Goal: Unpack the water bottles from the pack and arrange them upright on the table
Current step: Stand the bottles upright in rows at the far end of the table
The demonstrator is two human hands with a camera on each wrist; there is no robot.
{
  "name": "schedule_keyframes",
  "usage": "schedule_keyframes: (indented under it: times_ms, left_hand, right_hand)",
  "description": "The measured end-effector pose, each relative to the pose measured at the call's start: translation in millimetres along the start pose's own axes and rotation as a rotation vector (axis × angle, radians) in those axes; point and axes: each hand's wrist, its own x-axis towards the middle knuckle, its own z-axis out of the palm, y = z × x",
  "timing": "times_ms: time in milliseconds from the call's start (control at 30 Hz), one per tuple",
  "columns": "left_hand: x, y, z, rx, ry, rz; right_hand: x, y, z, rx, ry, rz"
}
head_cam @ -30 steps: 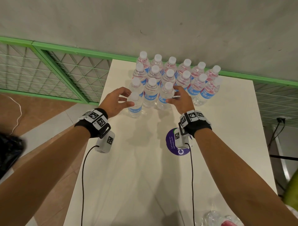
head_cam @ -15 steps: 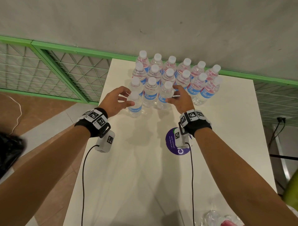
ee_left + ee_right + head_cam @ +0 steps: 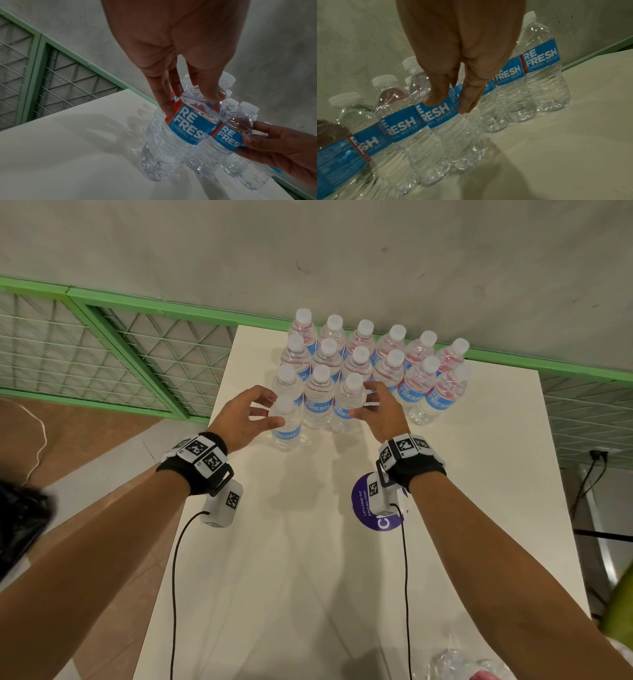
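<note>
White tabletop stood against a grey wall with a green-framed wire fence to the left. At its far end a tight block of upright water bottles with white caps and blue labels stood in rows, touching one another, seemingly grouped close to keep the arrangement neat.

Nearest the person, the left hand curled its fingers and thumb around the shoulder of a front bottle that stood on the table at the left corner of the block, probably steadying it into line. The right hand held another bottle at the label in the front row, thumb on one side and fingers on the other. Both bottles were upright.

A purple round sticker lay on the table under the right wrist. Crumpled clear plastic wrap sat at the near edge, likely the emptied pack, suggesting the unpacking was nearly complete.
</note>
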Motion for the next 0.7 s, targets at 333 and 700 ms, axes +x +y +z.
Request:
schedule_keyframes:
  times_ms: [333, 700]
  left_hand:
    - [-3, -2, -1, 0.048, -0.011, -0.006]
    - [-45, 11, 16, 0.351, 0.28, 0.237]
  right_hand:
    - [-5, -2, -4, 0.016, -0.034, 0.055]
    - [-95, -22, -55, 0.264, 0.068, 0.106]
